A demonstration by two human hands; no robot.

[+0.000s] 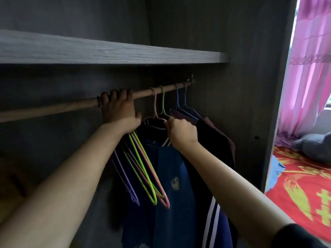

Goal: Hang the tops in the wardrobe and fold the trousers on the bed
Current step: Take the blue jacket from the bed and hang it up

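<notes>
Inside the dark wardrobe a wooden rail (53, 108) runs from left to upper right. My left hand (119, 110) is curled over the rail and grips a bunch of empty hangers (146, 174), green, pink and purple, that dangle below it. My right hand (180, 132) pinches the shoulder of a hanger (162, 104) hooked on the rail. A blue top (172, 185) and a dark top with white stripes (213, 217) hang under that hand. Further right, a maroon top (225, 138) hangs on blue hangers (184, 97).
A grey shelf (107, 52) sits just above the rail. The wardrobe's side panel (250, 86) closes the right. Beyond it lies the bed with a red and yellow cover (300, 190), a blue cloth (275, 169), a grey pillow (315, 147) and pink curtains (311, 59).
</notes>
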